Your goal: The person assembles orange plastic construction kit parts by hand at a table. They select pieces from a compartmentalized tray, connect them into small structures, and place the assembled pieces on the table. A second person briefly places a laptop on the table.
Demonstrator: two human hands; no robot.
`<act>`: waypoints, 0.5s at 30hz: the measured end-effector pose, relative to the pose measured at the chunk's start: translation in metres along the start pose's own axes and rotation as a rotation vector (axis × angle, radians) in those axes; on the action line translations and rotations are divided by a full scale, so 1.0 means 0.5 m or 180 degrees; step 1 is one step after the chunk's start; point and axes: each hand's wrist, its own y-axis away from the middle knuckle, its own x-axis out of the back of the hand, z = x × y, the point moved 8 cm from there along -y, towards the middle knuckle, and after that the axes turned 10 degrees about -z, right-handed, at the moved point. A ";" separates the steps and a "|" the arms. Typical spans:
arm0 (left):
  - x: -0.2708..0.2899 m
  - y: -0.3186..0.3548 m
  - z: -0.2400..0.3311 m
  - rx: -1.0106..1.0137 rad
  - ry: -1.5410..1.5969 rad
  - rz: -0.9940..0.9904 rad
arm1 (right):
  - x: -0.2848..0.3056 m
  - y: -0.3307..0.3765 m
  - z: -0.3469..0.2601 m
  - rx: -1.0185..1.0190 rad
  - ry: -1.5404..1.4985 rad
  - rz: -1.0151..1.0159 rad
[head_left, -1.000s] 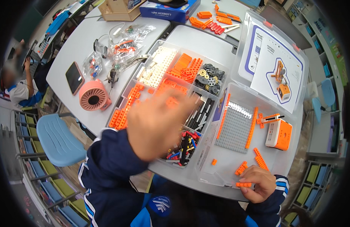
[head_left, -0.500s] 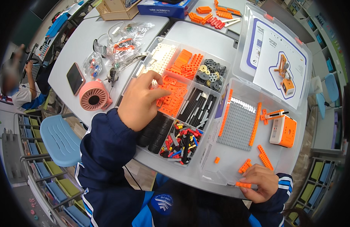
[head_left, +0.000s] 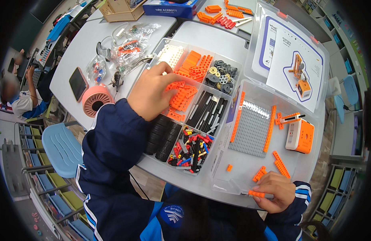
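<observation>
My left hand (head_left: 153, 90) hovers over the sorting box (head_left: 198, 173), above the compartment of orange building pieces (head_left: 181, 98). Its index finger and thumb are apart, and no piece shows between them. Near the table's front edge, my right hand (head_left: 277, 192) pinches a small orange building brick (head_left: 256, 193). Just beyond that hand, inside the clear tray (head_left: 223, 176), lie a short orange piece (head_left: 259, 173) and a longer orange beam (head_left: 281, 164). A tiny orange brick (head_left: 229, 167) sits further left. A grey studded baseplate (head_left: 251, 130) edged with orange strips rests there too.
An orange-and-white box-shaped module (head_left: 301, 136) stands at the tray's right. Other compartments hold black tyres (head_left: 168, 138), gears (head_left: 222, 76), black rods (head_left: 207, 112) and small connectors (head_left: 192, 150). Beyond are a printed sheet (head_left: 295, 68), phone (head_left: 78, 84), pink fan (head_left: 96, 101) and bagged parts (head_left: 131, 46).
My left hand has shifted slightly up within the orange compartment, its index finger and thumb moving. My right hand keeps its brick in nearly the same place. The whole view has shifted a little.
</observation>
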 end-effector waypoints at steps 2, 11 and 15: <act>0.010 0.007 -0.002 0.0042 -0.0041 -0.0017 | -0.001 0.000 0.000 0.0025 -0.0028 0.0004; -0.031 0.043 0.042 -0.0095 -0.0300 -0.0612 | -0.004 0.001 0.005 -0.0069 -0.0063 0.0065; -0.025 0.041 0.042 -0.0079 -0.0320 -0.0520 | -0.004 0.000 0.003 -0.0072 -0.0044 0.0055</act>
